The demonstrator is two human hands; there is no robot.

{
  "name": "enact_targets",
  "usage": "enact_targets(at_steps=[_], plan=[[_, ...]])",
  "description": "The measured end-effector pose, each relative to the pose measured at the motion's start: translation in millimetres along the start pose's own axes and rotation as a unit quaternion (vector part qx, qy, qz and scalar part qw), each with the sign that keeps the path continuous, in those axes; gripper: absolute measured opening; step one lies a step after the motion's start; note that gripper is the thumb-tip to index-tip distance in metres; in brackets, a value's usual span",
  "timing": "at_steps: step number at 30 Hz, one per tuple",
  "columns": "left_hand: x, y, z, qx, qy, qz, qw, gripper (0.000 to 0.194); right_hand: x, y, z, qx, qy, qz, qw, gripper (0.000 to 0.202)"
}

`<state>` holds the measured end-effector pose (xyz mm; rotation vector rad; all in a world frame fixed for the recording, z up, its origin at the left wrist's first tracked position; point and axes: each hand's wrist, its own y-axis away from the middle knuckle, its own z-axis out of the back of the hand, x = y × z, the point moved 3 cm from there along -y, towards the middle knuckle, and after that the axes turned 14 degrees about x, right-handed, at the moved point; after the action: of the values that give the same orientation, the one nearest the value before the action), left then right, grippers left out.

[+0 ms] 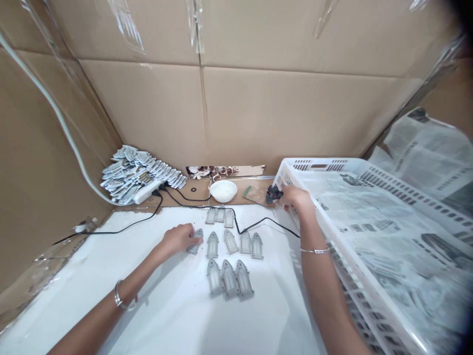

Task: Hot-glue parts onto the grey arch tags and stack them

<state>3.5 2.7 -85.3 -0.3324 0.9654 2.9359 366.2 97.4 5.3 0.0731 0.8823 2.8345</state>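
Note:
On the white work surface (177, 301) my left hand (180, 238) is closed in a pinch on the edge of a grey lantern-shaped piece (195, 241), which seems to lie flat. To its right, several like grey lantern-shaped pieces (229, 278) lie in loose rows. At the far right edge of the surface my right hand (293, 196) is wrapped round a small black tool (273, 194) with a red spot on it. What kind of tool it is cannot be made out, and the hand hides part of it.
A white bowl (223, 191) stands by the back cardboard wall (258, 113). Black cords (266, 220) run across from a white power strip (148, 191). Behind the strip sits a heap of similar pieces (135, 172). A white plastic crate (325, 209), lined with newspaper, borders the right side.

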Motion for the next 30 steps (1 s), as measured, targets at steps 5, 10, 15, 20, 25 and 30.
enact_targets(at_steps=[5,10,15,20,25,30], plan=[[4.3,-3.9,12.8,-0.016,0.095,-0.073,0.993,0.035,3.6,12.2,7.1,-0.125,0.005,0.045,0.991,0.026],[-32.3,8.9,74.6,-0.090,0.356,-0.239,0.899,0.048,33.2,46.1,17.4,-0.282,-0.071,0.190,0.938,0.033],[-68.3,32.9,124.2,-0.163,0.484,-0.356,0.783,0.049,60.0,77.0,14.5,-0.387,-0.157,0.348,0.839,0.026],[-76.0,40.0,129.4,-0.184,0.504,-0.376,0.756,0.044,65.8,86.9,7.4,-0.433,-0.125,0.404,0.796,0.018],[-70.1,40.4,131.1,-0.178,0.489,-0.373,0.768,0.039,74.9,91.8,3.3,-0.426,-0.096,0.441,0.784,0.009],[-73.7,40.4,129.3,-0.159,0.475,-0.391,0.772,0.035,83.8,91.8,-1.1,-0.435,-0.080,0.449,0.777,0.010]])
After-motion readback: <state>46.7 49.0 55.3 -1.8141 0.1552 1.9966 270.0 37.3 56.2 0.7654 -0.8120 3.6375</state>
